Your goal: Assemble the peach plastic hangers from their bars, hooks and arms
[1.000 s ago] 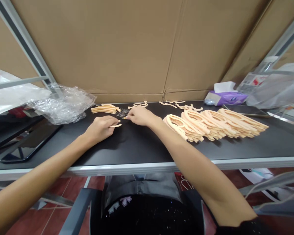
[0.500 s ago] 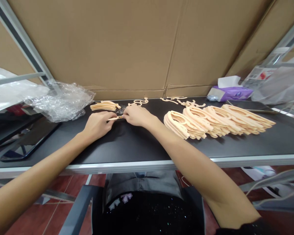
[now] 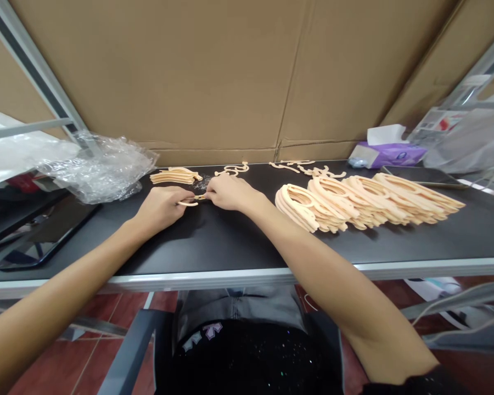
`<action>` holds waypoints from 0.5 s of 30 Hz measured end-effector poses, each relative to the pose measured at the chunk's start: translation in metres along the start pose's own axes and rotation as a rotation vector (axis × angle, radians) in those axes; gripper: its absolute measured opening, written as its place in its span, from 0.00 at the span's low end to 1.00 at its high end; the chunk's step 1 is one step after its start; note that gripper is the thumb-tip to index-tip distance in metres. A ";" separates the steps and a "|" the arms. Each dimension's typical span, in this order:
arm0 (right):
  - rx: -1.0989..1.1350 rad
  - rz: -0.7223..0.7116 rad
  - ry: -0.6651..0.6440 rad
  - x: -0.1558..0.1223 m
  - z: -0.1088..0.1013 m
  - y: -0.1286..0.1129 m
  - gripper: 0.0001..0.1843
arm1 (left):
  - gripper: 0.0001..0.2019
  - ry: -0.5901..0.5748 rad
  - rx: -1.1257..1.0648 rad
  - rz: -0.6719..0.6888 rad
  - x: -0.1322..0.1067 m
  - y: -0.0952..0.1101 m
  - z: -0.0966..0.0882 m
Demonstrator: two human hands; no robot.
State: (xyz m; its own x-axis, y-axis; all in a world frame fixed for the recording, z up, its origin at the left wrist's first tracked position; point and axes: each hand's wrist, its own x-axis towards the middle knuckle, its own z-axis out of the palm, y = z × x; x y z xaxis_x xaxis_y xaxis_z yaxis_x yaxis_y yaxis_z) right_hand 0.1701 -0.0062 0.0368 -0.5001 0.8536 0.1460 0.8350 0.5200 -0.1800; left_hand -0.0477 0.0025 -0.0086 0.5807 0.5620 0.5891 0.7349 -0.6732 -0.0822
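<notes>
My left hand is closed in a pinch on a thin, pale, flat cutout piece, whose curved edge shows below the fingertips. Close beside it my right hand is also closed, fingers pressed together. Between the two sets of fingertips runs a small, narrow yellowish-brown thing, too small to name; whether it is part of the piece I cannot tell. Behind the left hand lies a small stack of pale cutout pieces. Pale crumbs or dust are scattered on the dark tabletop near it.
Rows of stacked pale cutouts with openings lie to the right. Curved offcuts and more thin strips are at the back. Crumpled clear plastic and a dark tablet-like slab lie left; a purple tissue pack stands back right.
The pale piece in my left hand has turned, so its curved edge now shows lower, below the fingertips. Both hands stay in nearly the same place.
</notes>
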 end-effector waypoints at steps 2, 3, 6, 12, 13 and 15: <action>-0.002 0.000 0.001 0.000 0.000 0.000 0.16 | 0.16 -0.021 -0.022 0.020 0.000 -0.001 -0.001; -0.004 -0.002 0.001 0.000 0.000 0.001 0.16 | 0.16 -0.031 -0.038 0.029 0.001 -0.002 -0.001; -0.001 -0.021 -0.010 0.001 -0.001 0.003 0.15 | 0.14 -0.044 -0.098 0.034 0.002 -0.002 -0.003; -0.023 -0.070 -0.070 0.001 -0.006 0.006 0.15 | 0.13 -0.054 -0.272 -0.075 0.006 0.001 -0.010; -0.035 -0.070 -0.075 0.001 -0.006 0.007 0.16 | 0.13 -0.053 -0.297 -0.107 0.006 0.000 -0.012; -0.054 -0.065 -0.088 0.000 -0.007 0.007 0.16 | 0.13 -0.063 -0.346 -0.166 0.006 -0.001 -0.014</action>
State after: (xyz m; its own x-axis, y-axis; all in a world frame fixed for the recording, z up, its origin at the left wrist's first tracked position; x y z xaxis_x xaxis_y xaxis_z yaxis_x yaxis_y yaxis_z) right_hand 0.1771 -0.0025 0.0423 -0.5702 0.8186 0.0693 0.8099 0.5743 -0.1198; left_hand -0.0499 0.0002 0.0064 0.4919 0.6981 0.5203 0.6652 -0.6869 0.2927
